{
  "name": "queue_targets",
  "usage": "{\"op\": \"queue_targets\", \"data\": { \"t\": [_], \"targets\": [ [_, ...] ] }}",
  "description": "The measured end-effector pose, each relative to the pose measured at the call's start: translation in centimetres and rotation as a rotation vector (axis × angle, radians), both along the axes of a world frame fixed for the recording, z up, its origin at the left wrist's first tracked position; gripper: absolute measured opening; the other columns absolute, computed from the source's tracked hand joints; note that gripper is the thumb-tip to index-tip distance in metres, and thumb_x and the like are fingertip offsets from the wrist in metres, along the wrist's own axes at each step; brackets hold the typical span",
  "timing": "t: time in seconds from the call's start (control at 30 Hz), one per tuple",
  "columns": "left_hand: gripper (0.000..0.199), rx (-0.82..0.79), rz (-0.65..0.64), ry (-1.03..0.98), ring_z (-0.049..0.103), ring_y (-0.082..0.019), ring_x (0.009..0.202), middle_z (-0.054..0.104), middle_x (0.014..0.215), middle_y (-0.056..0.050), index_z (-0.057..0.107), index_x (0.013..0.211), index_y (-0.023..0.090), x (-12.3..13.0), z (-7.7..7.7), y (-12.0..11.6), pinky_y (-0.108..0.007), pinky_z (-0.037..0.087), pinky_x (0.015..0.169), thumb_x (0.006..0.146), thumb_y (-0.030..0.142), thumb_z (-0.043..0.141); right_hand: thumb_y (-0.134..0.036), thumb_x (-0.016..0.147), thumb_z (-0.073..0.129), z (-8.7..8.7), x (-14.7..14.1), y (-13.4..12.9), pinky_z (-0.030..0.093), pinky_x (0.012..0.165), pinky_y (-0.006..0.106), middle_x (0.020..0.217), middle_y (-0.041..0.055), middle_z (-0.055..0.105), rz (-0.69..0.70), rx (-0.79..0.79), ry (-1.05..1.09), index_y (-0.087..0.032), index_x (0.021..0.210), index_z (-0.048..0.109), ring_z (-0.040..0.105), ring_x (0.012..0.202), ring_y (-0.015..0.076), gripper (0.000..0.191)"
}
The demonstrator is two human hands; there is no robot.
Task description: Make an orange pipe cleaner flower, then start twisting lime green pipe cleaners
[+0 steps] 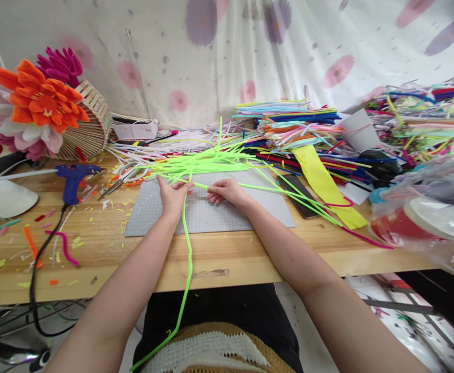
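Observation:
My left hand (174, 196) is closed, thumb against fingers, on bright green pipe cleaners (188, 243). One long stem hangs from it over the table edge towards my lap. Another stem runs sideways from the left hand to my right hand (227, 191), which pinches it with curled fingers. Both hands are above a grey gridded cutting mat (152, 215). Just beyond them lies a loose heap of the same green pipe cleaners (211, 161). Several green stems (308, 201) stretch out to the right, past my right wrist.
At the left are a blue glue gun (71, 181), scissors (121, 178) and a basket (90, 122) of fuzzy flowers (50, 101). Coloured pipe cleaner bundles (296, 129) line the back. At the right are a phone (297, 196), a yellow strip (323, 184) and a plastic-wrapped tub (424, 223).

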State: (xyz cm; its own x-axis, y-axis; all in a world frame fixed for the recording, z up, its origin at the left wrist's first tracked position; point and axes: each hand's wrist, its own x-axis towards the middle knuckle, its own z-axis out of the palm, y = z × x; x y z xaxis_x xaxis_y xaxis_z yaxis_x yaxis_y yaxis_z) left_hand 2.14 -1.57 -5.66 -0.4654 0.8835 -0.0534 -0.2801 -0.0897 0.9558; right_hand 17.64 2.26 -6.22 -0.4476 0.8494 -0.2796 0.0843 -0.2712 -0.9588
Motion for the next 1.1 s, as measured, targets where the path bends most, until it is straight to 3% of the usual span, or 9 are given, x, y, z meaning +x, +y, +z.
{"op": "queue_targets", "data": {
  "t": [0.13, 0.23, 0.37, 0.5, 0.63, 0.77, 0.9, 1.1],
  "targets": [
    [0.084, -0.047, 0.002, -0.11, 0.064, -0.013, 0.064, 0.066, 0.07, 0.0, 0.027, 0.129, 0.016, 0.1, 0.2, 0.0, -0.023, 0.053, 0.058, 0.059, 0.0, 0.069, -0.013, 0.081, 0.053, 0.1, 0.1, 0.1, 0.047, 0.043, 0.017, 0.057, 0.0015, 0.065, -0.012, 0.02, 0.012, -0.011, 0.067, 0.058, 0.06, 0.048, 0.0085, 0.015],
    [0.067, -0.066, -0.053, -0.177, 0.066, -0.015, 0.066, 0.067, 0.073, -0.003, 0.036, 0.118, 0.014, -0.1, 0.2, 0.1, -0.023, 0.053, 0.058, 0.06, 0.002, 0.069, -0.014, 0.079, 0.054, 0.0, 0.3, 0.2, 0.046, 0.043, 0.016, 0.054, 0.0004, 0.063, -0.01, 0.06, -0.001, -0.012, 0.066, 0.058, 0.058, 0.045, 0.0072, 0.014],
    [0.064, -0.074, -0.111, -0.194, 0.066, -0.016, 0.067, 0.067, 0.074, -0.003, 0.034, 0.117, 0.017, -0.4, 0.4, -0.1, -0.025, 0.055, 0.059, 0.064, 0.003, 0.066, -0.017, 0.077, 0.057, -0.3, 0.6, 0.4, 0.043, 0.043, 0.015, 0.052, -0.0011, 0.062, -0.036, 0.171, -0.025, -0.012, 0.065, 0.058, 0.055, 0.044, 0.0055, 0.013],
    [0.072, -0.024, -0.068, -0.134, 0.067, -0.017, 0.074, 0.067, 0.078, -0.002, 0.027, 0.122, 0.02, -0.2, 0.8, -0.6, -0.028, 0.055, 0.06, 0.064, 0.004, 0.066, -0.022, 0.075, 0.06, -0.5, 0.7, 0.7, 0.044, 0.045, 0.015, 0.054, -0.0013, 0.062, -0.059, 0.274, -0.032, -0.013, 0.065, 0.058, 0.055, 0.046, 0.0049, 0.013],
    [0.077, 0.001, -0.043, -0.016, 0.066, -0.017, 0.078, 0.067, 0.08, -0.002, 0.032, 0.123, 0.021, 0.4, 1.0, -1.1, -0.029, 0.056, 0.064, 0.058, 0.001, 0.069, -0.026, 0.074, 0.06, -0.7, 0.8, 0.8, 0.044, 0.047, 0.016, 0.056, -0.0013, 0.062, -0.07, 0.303, -0.032, -0.014, 0.066, 0.058, 0.055, 0.047, 0.0053, 0.014],
    [0.054, -0.1, -0.115, 0.014, 0.066, -0.017, 0.07, 0.067, 0.072, -0.005, 0.048, 0.109, 0.012, 0.4, 0.8, -1.0, -0.029, 0.055, 0.061, 0.06, 0.003, 0.068, -0.031, 0.072, 0.061, -0.6, 1.0, 0.7, 0.044, 0.047, 0.017, 0.057, -0.0012, 0.061, -0.037, 0.319, -0.038, -0.014, 0.067, 0.057, 0.054, 0.048, 0.0053, 0.018],
    [0.031, -0.144, -0.133, 0.018, 0.066, -0.017, 0.066, 0.066, 0.069, -0.005, 0.056, 0.089, 0.01, 0.1, 0.4, -0.8, -0.025, 0.054, 0.055, 0.061, 0.004, 0.066, -0.038, 0.069, 0.062, -0.5, 1.2, 0.5, 0.042, 0.044, 0.017, 0.059, -0.0003, 0.061, 0.042, 0.338, -0.043, -0.015, 0.069, 0.058, 0.053, 0.049, 0.0059, 0.024],
    [0.022, -0.163, -0.178, -0.005, 0.066, -0.016, 0.064, 0.065, 0.068, -0.002, 0.057, 0.077, 0.011, 0.2, 0.5, -0.9, -0.026, 0.054, 0.054, 0.058, 0.008, 0.069, -0.041, 0.067, 0.063, -1.2, 0.6, 0.6, 0.042, 0.044, 0.017, 0.061, 0.0007, 0.063, -0.04, 0.324, -0.031, -0.015, 0.071, 0.059, 0.053, 0.049, 0.0064, 0.027]
  ]
}}
